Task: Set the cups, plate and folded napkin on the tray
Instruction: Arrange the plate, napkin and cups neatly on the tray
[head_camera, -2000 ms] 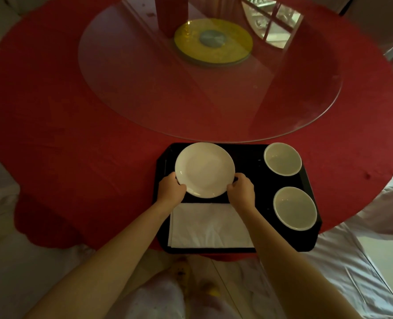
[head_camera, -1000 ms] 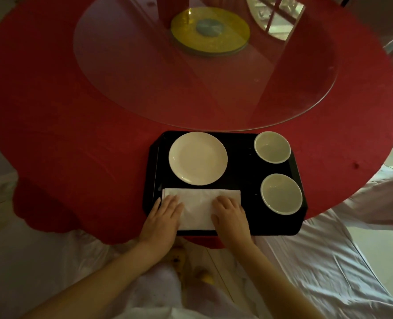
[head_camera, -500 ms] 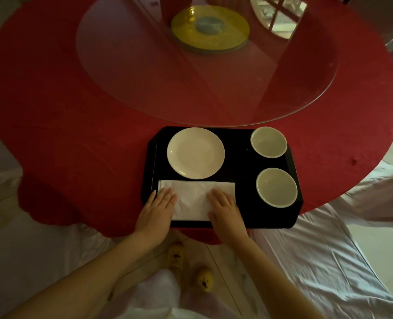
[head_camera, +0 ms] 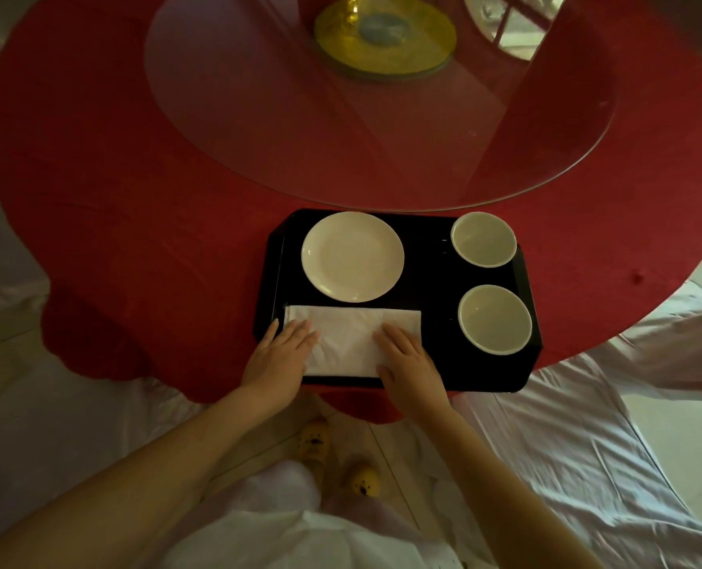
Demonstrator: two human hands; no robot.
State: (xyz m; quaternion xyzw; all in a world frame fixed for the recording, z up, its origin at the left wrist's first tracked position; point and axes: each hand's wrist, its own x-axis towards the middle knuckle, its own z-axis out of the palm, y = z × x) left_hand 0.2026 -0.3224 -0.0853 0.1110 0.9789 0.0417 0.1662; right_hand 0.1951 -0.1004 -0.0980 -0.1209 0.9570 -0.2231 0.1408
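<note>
A black tray (head_camera: 431,289) sits at the near edge of the red table. On it lie a white plate (head_camera: 352,256) at the back left, one white cup (head_camera: 483,239) at the back right and a second white cup (head_camera: 494,319) at the front right. A folded white napkin (head_camera: 349,338) lies along the tray's front left. My left hand (head_camera: 279,357) rests flat on the napkin's left end, fingers spread. My right hand (head_camera: 409,361) rests flat on its right end. Neither hand grips anything.
The red tablecloth (head_camera: 136,178) covers a round table with a large glass turntable (head_camera: 382,96) behind the tray, carrying a yellow disc (head_camera: 384,34). White cloth-covered seats (head_camera: 587,466) stand to my right and left. My yellow slippers (head_camera: 314,445) show below the table edge.
Two seconds ago both hands held the plate's edges; they then moved back onto the napkin and have stayed flat on it. The view has shifted slightly.
</note>
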